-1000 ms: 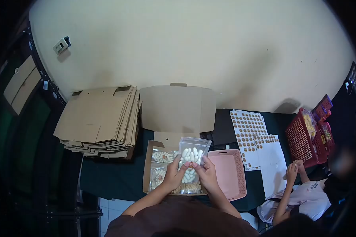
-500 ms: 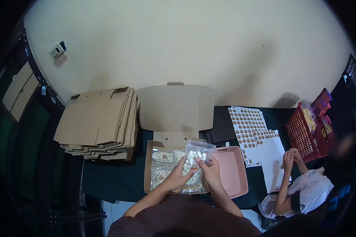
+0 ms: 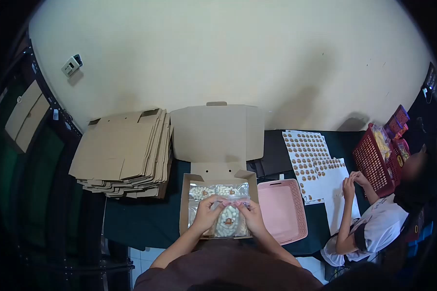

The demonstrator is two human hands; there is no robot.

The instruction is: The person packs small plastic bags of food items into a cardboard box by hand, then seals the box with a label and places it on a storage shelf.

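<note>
A clear zip bag [image 3: 227,224] of white oval pieces, with a small round sticker on its front, hangs upright over the open cardboard box [image 3: 184,206]. My left hand [image 3: 205,213] pinches its top edge on the left. On the other side, the fingers of my right hand [image 3: 253,218] are closed on the same edge. Behind my hands, smaller bags of white pieces [image 3: 201,192] lie in the box. The hanging bag and my hands hide much of the box's near part.
Flattened cardboard boxes [image 3: 116,150] are stacked to the left. On the right are a pink basket [image 3: 302,213], sticker sheets [image 3: 306,155] and a red basket [image 3: 371,160] with packets. A co-worker [image 3: 383,223] sits at the right, hands together.
The zip bag has moved left and down, from a tilted position to upright over the box. My hands have shifted from its sides to its top edge.
</note>
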